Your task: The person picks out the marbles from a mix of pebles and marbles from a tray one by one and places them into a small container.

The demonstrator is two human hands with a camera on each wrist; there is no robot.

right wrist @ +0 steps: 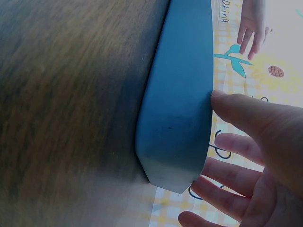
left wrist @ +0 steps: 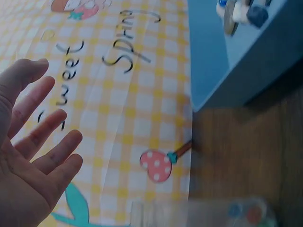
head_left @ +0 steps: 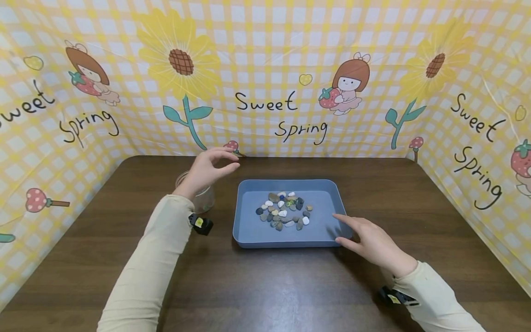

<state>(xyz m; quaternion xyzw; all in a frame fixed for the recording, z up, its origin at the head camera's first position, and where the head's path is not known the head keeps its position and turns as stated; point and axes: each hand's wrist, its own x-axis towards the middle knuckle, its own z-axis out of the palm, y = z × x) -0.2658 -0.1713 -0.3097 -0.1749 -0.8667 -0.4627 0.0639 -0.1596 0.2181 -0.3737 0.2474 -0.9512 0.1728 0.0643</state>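
Note:
A blue tray (head_left: 321, 230) holds a cluster of small pebbles (head_left: 283, 213) in grey, white and tan, with a dark blue piece among them. My left hand (head_left: 207, 168) is raised above and in front of a clear glass jar (head_left: 204, 199), partly covering its mouth. In the left wrist view a few coloured pieces (left wrist: 254, 213) show at the jar's bottom. The left fingers (left wrist: 66, 146) are loosely spread with nothing between them. My right hand (head_left: 373, 240) holds nothing, its fingertips over the tray's right edge; whether they touch the rim I cannot tell.
The tray and jar stand on a dark wooden table (head_left: 265, 286). A yellow checked cloth (head_left: 265, 55) printed with sunflowers hangs behind and along both sides. Small black cameras (head_left: 201, 224) are strapped to both wrists.

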